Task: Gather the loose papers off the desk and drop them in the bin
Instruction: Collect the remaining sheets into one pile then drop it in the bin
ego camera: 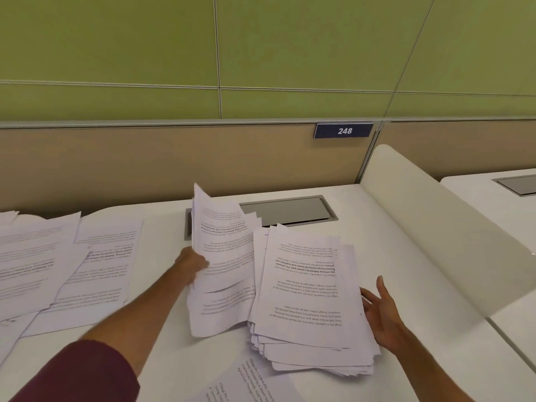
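A thick stack of printed papers (310, 309) lies on the white desk (162, 361), right of centre. My left hand (193, 265) grips a bundle of sheets (223, 256) by its left edge, tilted up and leaning against the stack. Fingers spread, my right hand (383, 311) rests against the stack's right edge. More loose sheets (58, 268) lie spread across the desk's left side, and one sheet (246, 384) lies at the near edge. No bin is in view.
A grey cable hatch (290, 211) is set into the desk behind the papers. A beige partition (145, 163) with a "248" plate (343, 131) backs the desk. A translucent white divider (435, 227) stands at the right, with another desk beyond it.
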{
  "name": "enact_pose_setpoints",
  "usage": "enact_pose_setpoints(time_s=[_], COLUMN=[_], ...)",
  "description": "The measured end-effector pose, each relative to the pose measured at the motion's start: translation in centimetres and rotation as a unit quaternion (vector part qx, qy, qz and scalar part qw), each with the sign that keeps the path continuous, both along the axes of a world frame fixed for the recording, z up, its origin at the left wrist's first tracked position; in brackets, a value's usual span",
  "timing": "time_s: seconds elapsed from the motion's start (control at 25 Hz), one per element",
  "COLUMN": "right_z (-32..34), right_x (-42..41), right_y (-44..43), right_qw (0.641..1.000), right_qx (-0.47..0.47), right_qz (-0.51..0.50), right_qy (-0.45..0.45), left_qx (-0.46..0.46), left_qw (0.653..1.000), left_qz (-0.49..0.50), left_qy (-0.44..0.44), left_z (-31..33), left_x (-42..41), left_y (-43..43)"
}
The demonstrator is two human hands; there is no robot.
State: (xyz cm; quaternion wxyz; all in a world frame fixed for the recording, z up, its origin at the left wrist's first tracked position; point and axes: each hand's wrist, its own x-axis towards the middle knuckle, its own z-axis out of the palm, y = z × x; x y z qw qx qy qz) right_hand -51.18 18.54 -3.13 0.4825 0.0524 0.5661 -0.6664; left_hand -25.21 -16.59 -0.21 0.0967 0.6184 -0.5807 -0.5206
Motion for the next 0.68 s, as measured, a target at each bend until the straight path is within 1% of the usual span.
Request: enact_pose_setpoints(time_s=[0.08,0.16,0.28,0.36,0.48,0.56,0.6,0.68], right_z=[-0.1,-0.3,-0.1,0.4,1.7,2.5,2.9,3.3], right_x=[-0.1,-0.2,-0.2,0.1,0.9,1.3,1.5,2.0], right_y=[0.1,0.1,0.2,0.2,0.2,0.2,0.4,0.6], right_qw=[1.0,1.0,1.0,1.0,1.0,0.999,0.998,0.997], right_qx=[-0.003,-0.001,0.007,0.009,0.006,0.003,0.004,0.009], right_qz=[0.004,0.006,0.014,0.017,0.025,0.042,0.052,0.07], right_qy=[-0.003,-0.005,-0.001,0.003,0.01,0.014,0.016,0.012], left_qx=[-0.051,-0.068,-0.039,-0.008,0.014,0.034,0.054,0.109], left_qw=[0.997,0.988,0.964,0.951,0.94,0.939,0.939,0.942], left_qz=[-0.025,-0.011,0.031,-0.01,-0.103,-0.133,-0.147,-0.183], left_qy=[0.055,0.136,0.261,0.31,0.324,0.315,0.306,0.26], left_z=[1.1,3.3,6.6,8.4,9.4,8.5,7.6,5.3], left_x=[2.2,4.6,7.9,8.8,7.2,4.8,3.5,1.5], left_y=[-1.0,-1.8,-2.5,-1.1,3.7,7.8,9.8,13.2])
